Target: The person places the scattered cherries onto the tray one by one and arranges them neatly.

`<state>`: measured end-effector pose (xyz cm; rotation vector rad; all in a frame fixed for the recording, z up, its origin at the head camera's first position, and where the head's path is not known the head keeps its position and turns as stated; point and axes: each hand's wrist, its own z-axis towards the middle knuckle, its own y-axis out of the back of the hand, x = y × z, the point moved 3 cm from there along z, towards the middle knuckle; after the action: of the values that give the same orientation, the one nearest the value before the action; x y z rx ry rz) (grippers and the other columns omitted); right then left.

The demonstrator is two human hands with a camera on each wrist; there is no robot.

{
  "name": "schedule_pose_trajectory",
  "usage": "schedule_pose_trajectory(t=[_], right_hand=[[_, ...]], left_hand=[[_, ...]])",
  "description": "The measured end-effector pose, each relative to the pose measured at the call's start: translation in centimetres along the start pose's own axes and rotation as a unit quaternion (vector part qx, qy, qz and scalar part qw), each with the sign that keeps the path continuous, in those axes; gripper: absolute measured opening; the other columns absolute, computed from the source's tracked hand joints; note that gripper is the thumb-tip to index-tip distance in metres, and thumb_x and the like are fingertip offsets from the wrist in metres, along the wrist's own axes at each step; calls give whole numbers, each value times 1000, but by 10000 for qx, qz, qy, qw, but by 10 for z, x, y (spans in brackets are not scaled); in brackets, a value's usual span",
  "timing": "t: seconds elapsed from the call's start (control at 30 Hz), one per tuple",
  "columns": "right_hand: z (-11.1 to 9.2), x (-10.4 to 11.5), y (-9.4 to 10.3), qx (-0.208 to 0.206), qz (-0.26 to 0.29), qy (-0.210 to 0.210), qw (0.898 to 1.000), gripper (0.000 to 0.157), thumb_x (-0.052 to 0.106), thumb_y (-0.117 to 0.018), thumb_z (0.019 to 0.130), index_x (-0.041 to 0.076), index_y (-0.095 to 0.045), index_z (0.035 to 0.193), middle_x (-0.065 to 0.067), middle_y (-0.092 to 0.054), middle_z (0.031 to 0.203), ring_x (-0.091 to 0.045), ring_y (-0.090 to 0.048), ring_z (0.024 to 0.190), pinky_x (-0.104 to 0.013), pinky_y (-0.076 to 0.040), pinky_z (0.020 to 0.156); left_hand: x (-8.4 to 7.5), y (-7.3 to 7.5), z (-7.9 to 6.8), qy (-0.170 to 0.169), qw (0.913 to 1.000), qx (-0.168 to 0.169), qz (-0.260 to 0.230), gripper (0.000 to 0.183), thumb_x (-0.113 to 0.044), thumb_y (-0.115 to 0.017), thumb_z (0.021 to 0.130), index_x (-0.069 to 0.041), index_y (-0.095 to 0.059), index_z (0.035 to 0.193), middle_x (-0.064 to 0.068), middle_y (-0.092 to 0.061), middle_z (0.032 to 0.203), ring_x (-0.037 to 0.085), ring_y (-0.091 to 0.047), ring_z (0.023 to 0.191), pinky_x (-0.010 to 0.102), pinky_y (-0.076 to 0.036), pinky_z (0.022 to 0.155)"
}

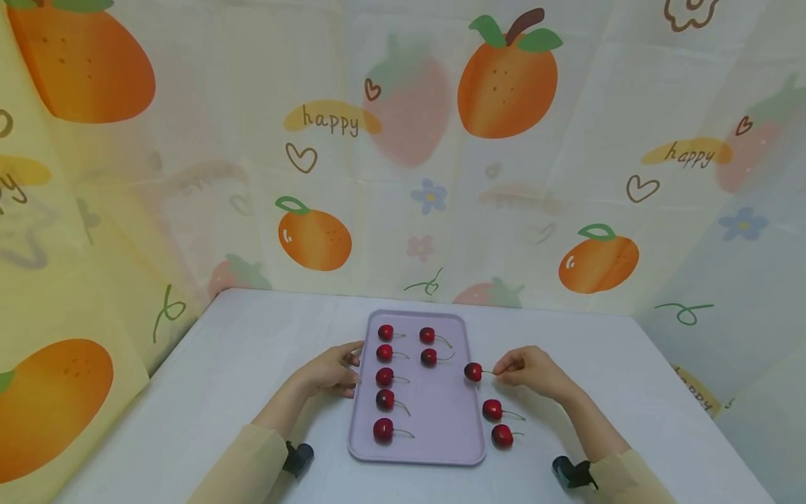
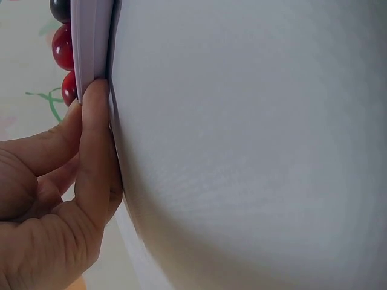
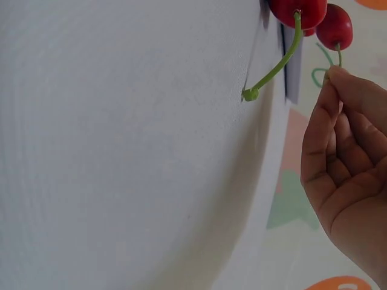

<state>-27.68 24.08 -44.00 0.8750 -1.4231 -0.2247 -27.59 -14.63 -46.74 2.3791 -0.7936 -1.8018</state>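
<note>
A lilac tray (image 1: 415, 444) lies on the white table, bearing a left column of several red cherries (image 1: 384, 376) and two more cherries (image 1: 428, 358) at its upper right. My left hand (image 1: 330, 369) holds the tray's left edge; in the left wrist view its thumb and fingertips are against the rim (image 2: 92, 42). My right hand (image 1: 532, 372) pinches the stem of a cherry (image 1: 474, 372) between thumb and forefinger, and this cherry hangs over the tray's right rim. In the right wrist view the held cherry (image 3: 334, 27) is lifted off the table.
Two cherries, an upper one (image 1: 492, 409) and a lower one (image 1: 502, 436), lie on the white table (image 1: 548, 434) just right of the tray. Behind and at the left hangs a fruit-printed cloth (image 1: 390, 210). A dark wrist device (image 1: 299, 458) sits by each sleeve.
</note>
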Motion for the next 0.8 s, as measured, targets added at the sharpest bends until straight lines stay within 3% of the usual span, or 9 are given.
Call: schedule_pose_trajectory(t=[0.37, 0.8], right_hand=[[10, 15, -11, 55, -70, 221, 9997, 15, 12, -71, 88, 1, -74, 98, -11, -74, 93, -15, -62, 81, -17, -56, 71], [24, 32, -33, 90, -150, 298, 9994, 10, 9, -72, 87, 3, -75, 94, -10, -74, 92, -14, -63, 80, -26, -61, 75]], left_hand=[[2, 1, 2, -22, 10000, 33, 3, 78, 9, -63, 85, -8, -31, 155, 15, -47, 119, 17, -54, 77, 26, -60, 61], [1, 1, 1, -1, 10000, 0, 25, 79, 9, -63, 85, -8, -32, 155, 15, -47, 120, 16, -54, 76, 26, -61, 61]])
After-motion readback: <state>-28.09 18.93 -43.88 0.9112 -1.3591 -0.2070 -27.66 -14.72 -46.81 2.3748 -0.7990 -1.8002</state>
